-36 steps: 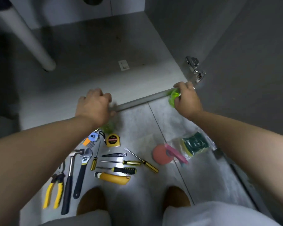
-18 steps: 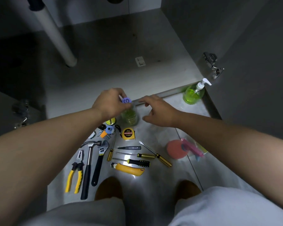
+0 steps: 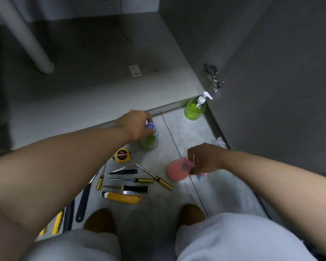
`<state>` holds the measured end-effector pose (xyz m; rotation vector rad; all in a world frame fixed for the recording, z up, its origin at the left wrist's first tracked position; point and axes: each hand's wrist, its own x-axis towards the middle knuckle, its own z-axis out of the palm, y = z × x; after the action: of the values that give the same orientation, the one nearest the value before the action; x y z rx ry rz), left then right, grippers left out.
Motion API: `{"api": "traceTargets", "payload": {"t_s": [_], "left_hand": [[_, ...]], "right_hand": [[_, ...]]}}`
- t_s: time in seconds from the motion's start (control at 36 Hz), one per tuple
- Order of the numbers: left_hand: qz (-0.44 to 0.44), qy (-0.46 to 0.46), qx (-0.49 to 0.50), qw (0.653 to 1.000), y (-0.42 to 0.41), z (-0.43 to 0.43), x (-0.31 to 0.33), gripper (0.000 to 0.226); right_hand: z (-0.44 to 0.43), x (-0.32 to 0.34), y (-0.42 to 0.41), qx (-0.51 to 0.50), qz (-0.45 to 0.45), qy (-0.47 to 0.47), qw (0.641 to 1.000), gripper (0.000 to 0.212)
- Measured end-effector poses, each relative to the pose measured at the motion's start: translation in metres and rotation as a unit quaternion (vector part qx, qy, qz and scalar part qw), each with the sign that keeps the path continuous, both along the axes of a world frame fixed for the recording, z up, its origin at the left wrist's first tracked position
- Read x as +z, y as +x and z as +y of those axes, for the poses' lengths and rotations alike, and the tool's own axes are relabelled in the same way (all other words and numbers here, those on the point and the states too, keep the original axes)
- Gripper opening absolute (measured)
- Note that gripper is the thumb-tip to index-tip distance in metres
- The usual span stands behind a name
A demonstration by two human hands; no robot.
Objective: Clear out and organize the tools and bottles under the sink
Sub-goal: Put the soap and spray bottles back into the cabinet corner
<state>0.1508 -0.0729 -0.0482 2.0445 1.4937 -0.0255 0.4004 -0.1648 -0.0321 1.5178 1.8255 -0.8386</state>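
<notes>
- The left hand (image 3: pixel 135 127) is gripping the top of a small green bottle (image 3: pixel 150 143), fingers curled round its neck just under the purple cap (image 3: pixel 150 126); the bottle is standing upright on the floor tile, just beyond and to the right of the yellow tape measure (image 3: pixel 122 155).
- The right hand (image 3: pixel 205 160) is reaching down well to the right of the tape measure, fingers bent and pinching a small pink item (image 3: pixel 186 165) (its kind is too blurred to tell) that is lying over the edge of a round pink pad (image 3: pixel 174 172).
- A green pump bottle (image 3: pixel 193 109) is standing far beyond and to the right of the tape measure, beside the front edge of the cabinet floor (image 3: pixel 102 87).
- Three yellow-handled screwdrivers (image 3: pixel 163 182) and a black-handled one (image 3: pixel 135 188) are lying just nearer than the tape measure.
- A yellow utility knife (image 3: pixel 120 197) is lying nearer still, beside those screwdrivers.
- A dark wrench handle (image 3: pixel 83 202) is lying nearer and to the left of the tape measure, partly hidden by the left forearm.
</notes>
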Motion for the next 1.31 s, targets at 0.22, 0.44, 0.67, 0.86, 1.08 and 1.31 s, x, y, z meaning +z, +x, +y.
{"api": "traceTargets", "payload": {"t_s": [0.22, 0.44, 0.67, 0.86, 1.08, 1.31], "left_hand": [[-0.003, -0.027, 0.0, 1.0, 0.009, 0.004, 0.0, 0.029], [-0.009, -0.058, 0.007, 0.998, 0.016, 0.009, 0.001, 0.03], [-0.029, -0.072, 0.022, 0.997, 0.022, 0.013, -0.008, 0.026], [-0.041, -0.069, 0.026, 0.996, 0.023, 0.015, -0.015, 0.029], [-0.048, -0.056, 0.012, 0.997, 0.032, 0.014, -0.017, 0.034], [-0.05, -0.04, 0.002, 0.998, 0.034, 0.011, -0.012, 0.035]], "right_hand": [[0.01, 0.026, 0.02, -0.068, 0.078, 0.187, 0.977, 0.021], [0.067, 0.062, 0.056, -0.142, 0.026, 0.303, 0.942, 0.022], [0.089, 0.015, 0.065, -0.176, -0.131, 0.348, 0.912, 0.042], [0.108, -0.01, 0.063, -0.124, -0.218, 0.366, 0.896, 0.045], [0.11, -0.011, 0.065, -0.01, -0.265, 0.363, 0.893, 0.036], [0.097, 0.01, 0.053, 0.04, -0.257, 0.394, 0.882, 0.033]]}}
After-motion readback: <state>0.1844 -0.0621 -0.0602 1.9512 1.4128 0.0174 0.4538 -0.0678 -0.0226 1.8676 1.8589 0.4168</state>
